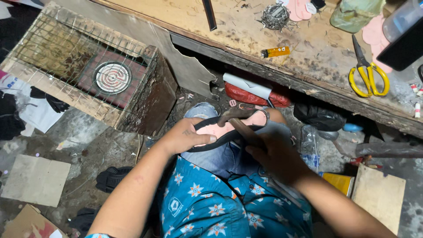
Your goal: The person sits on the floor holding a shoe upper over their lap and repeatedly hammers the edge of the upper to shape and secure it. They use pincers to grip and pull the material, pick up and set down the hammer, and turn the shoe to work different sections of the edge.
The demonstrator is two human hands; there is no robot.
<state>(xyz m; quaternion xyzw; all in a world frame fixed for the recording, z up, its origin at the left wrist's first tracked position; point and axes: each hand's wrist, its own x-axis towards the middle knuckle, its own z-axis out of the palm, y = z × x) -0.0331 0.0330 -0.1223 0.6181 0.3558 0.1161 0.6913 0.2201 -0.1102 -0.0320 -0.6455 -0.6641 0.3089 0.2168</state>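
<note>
My left hand (187,135) grips a pink shoe sole with a black rim (229,126), holding it flat over my knee. A hammer with a wooden handle (241,124) is in my right hand (275,155), which is closed around the handle; its metal head rests on the far end of the sole. Jeans and a blue patterned shirt show below both hands.
A wooden workbench (246,39) runs across the top with yellow-handled scissors (368,72), a yellow lighter (275,52) and a wire brush head (275,16). At left stands a wire-mesh box holding an electric coil heater (112,77). Cardboard pieces and scraps litter the floor.
</note>
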